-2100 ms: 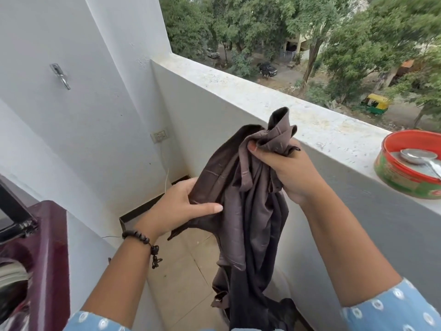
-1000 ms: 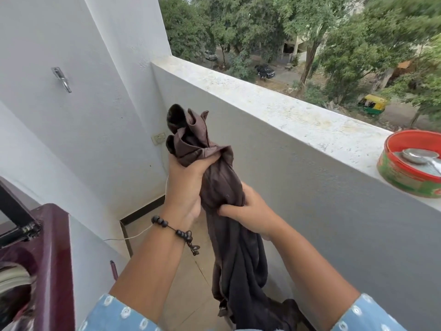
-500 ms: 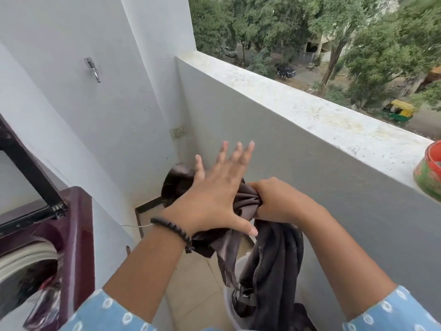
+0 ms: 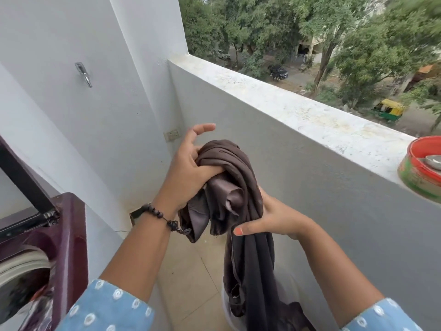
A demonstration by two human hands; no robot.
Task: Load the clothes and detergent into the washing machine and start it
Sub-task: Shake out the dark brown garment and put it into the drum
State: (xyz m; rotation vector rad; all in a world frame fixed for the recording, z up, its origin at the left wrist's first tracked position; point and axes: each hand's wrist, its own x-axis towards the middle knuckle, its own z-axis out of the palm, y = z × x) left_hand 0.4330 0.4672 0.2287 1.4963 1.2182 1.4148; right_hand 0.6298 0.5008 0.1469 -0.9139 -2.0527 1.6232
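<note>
- Head view: you hold a dark brown garment (image 4: 229,168) in front of you, over the balcony floor (image 4: 191,278) and beside the parapet wall (image 4: 334,187).
- Your left hand (image 4: 188,173) grips the bunched top of the garment; thumb lies across the folds, index finger sticks out straight, free of the cloth. A bead bracelet (image 4: 155,212) sits on that wrist.
- Your right hand (image 4: 274,218) clasps the garment lower down, from the right side; thumb presses on the front of the cloth, the other fingers are hidden behind it.
- Below your right hand the garment hangs in a long dark length to the bottom edge of the view, where it reaches a pale container (image 4: 229,314); most of that container is hidden, so its kind cannot be told.
- Washer (image 4: 69,235), maroon, stands at lower left, well apart from the garment; lid (image 4: 21,177) raised, drum opening (image 4: 21,271) visible.
- Red-rimmed tin (image 4: 420,173) rests on the parapet ledge at far right, with a metal spoon (image 4: 432,161) in it.
- Metal hook (image 4: 84,74) and a socket (image 4: 171,134) on the white wall.
</note>
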